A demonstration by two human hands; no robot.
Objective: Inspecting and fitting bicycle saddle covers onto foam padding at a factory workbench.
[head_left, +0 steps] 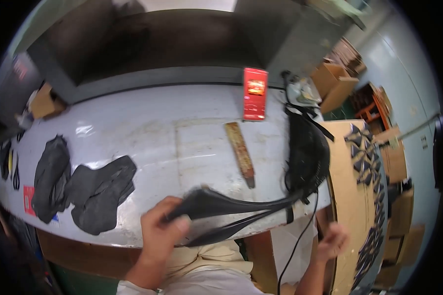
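My left hand (165, 223) is closed on the near end of a floppy dark grey strip of material (206, 204). Two long bands of that strip stretch rightward over the table's front edge toward a black mesh-like bag (307, 147). Curled in and slightly blurred, my right hand (332, 241) is off the table's edge beside a cardboard-coloured board; whatever its fingers may hold is too small to make out. Beyond the strip lies a flat, worn tool with a brownish wrapped handle (237, 147) and a dark tip.
Dark grey floppy pieces (103, 191) lie on the white table's left. A phone with a red screen (255, 94) stands at the back. Several small dark pointed pieces (362, 157) cover a tan board (342, 196) at right. A black cable (300, 246) hangs down. Cardboard boxes (334, 86) stand behind.
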